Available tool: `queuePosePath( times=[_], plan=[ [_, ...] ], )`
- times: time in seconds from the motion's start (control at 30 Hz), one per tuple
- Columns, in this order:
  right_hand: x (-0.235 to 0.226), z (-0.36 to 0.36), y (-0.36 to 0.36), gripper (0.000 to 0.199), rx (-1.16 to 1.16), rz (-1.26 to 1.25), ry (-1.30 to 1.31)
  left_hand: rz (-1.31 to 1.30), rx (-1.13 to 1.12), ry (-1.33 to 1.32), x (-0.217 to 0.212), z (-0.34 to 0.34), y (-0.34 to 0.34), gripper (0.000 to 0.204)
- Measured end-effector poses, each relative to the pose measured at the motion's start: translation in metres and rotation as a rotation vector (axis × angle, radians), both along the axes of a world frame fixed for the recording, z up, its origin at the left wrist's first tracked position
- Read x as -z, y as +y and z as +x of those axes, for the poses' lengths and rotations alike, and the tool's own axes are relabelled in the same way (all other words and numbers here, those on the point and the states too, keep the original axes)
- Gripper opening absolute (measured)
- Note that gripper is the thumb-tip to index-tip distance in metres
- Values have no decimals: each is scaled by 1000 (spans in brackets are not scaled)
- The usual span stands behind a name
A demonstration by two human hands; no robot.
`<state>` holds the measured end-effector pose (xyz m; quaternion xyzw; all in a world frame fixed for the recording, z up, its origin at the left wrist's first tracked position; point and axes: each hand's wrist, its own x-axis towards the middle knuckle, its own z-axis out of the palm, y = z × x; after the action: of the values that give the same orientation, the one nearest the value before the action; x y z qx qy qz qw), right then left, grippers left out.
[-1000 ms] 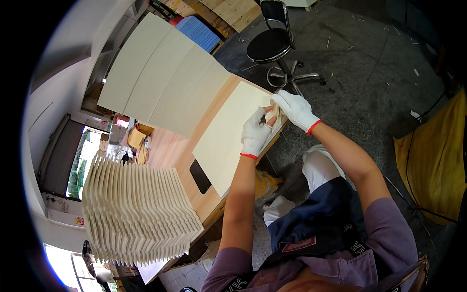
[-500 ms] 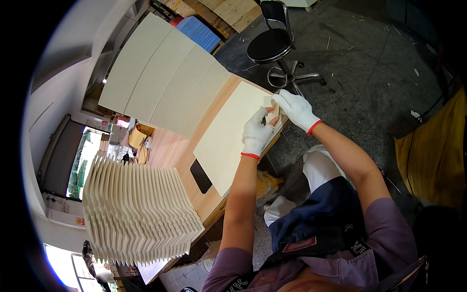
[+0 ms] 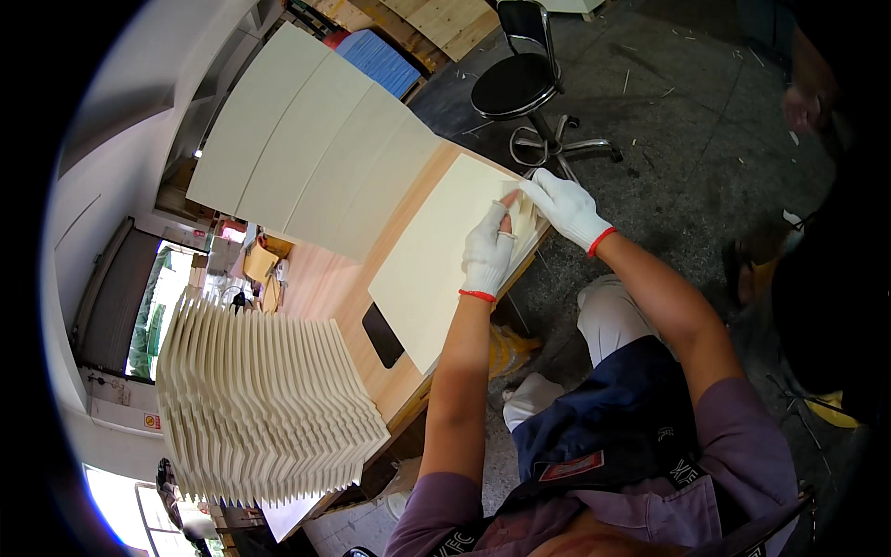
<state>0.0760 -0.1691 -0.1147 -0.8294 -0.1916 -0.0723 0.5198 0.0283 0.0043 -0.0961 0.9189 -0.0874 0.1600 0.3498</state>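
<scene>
The head view shows a cream panel (image 3: 436,269) lying flat on the wooden worktop (image 3: 320,283), reaching to its right edge. Both hands, in white gloves with red cuffs, are gathered at the panel's far right corner. The left hand (image 3: 487,251) is laid on the panel with its fingers pointing at the corner, pinching or pressing something small there; whether it is a film, a tape or an edge strip cannot be told. The right hand (image 3: 568,206) is curled over the same corner from the outer side, its fingertips closed on that edge.

The step in hand is judged to be work on that corner of the panel, either peeling or pressing a thin layer. The next move would call for a steady hold by 1 hand while the other draws along the edge, so that the panel is not pushed off the worktop.

A black phone (image 3: 382,334) lies just beside the panel's left edge. A fanned stack of cream panels (image 3: 264,404) stands at the near left corner, and 4 larger boards (image 3: 306,148) lean at the far end. A black swivel chair (image 3: 524,84) stands on the floor beyond.
</scene>
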Motion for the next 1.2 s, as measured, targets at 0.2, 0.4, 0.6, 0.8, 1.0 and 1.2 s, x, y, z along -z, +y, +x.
queuePosePath(
  times=[0.2,0.4,0.6,0.8,1.0,1.2],
  plan=[
    [4,-3,-2,28,26,-55,-142,136,8,64,2,1,-2,27],
    [8,1,-1,25,34,-54,-92,115,-52,99,-2,-1,-7,36],
    [6,0,0,30,41,-20,-54,101,-45,112,-4,-2,-5,36],
    [7,2,-6,40,42,22,28,233,6,-5,-4,-8,-13,42],
    [-5,1,-32,41,121,-236,-94,293,-51,-51,-10,-15,-18,46],
    [-5,4,-33,42,-4,-541,-310,387,-92,-13,-12,-4,-17,34]
  ],
)
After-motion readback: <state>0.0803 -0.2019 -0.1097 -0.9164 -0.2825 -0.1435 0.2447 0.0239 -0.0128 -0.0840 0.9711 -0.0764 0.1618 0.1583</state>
